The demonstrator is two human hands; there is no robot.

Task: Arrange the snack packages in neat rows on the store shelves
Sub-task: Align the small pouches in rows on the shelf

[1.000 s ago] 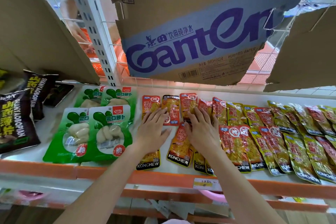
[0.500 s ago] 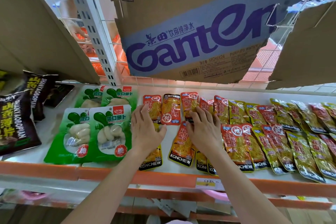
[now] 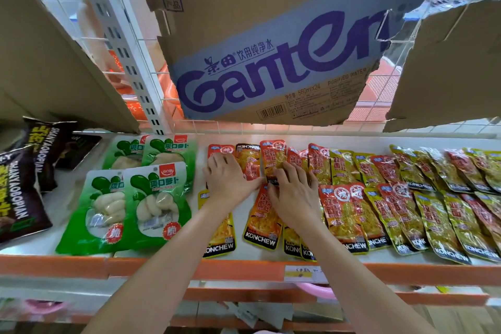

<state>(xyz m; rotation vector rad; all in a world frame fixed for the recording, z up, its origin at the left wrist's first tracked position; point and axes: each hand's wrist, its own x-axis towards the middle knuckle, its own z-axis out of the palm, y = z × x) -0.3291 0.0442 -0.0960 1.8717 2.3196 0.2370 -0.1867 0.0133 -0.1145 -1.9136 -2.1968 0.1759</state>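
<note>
Several small orange and yellow-green KONCHEW snack packets (image 3: 344, 214) lie flat in two rows on a white shelf (image 3: 244, 255) with an orange front edge. My left hand (image 3: 227, 179) rests palm down, fingers together, on the leftmost orange packets of the back row (image 3: 221, 150). My right hand (image 3: 294, 192) lies flat beside it with fingers spread over an orange packet (image 3: 272, 156) in the back row and another (image 3: 261, 221) in the front row. Neither hand grips a packet; both press on them.
Green radish snack bags (image 3: 156, 206) lie left of my hands. Black bags (image 3: 19, 198) sit at the far left. A Ganten cardboard sheet (image 3: 271, 62) hangs overhead, with more cardboard on both sides and a white slotted upright (image 3: 122, 43) behind.
Both hands have slid a little away from me toward the back row of packets. My left hand's fingers have drawn together over the leftmost back packet.
</note>
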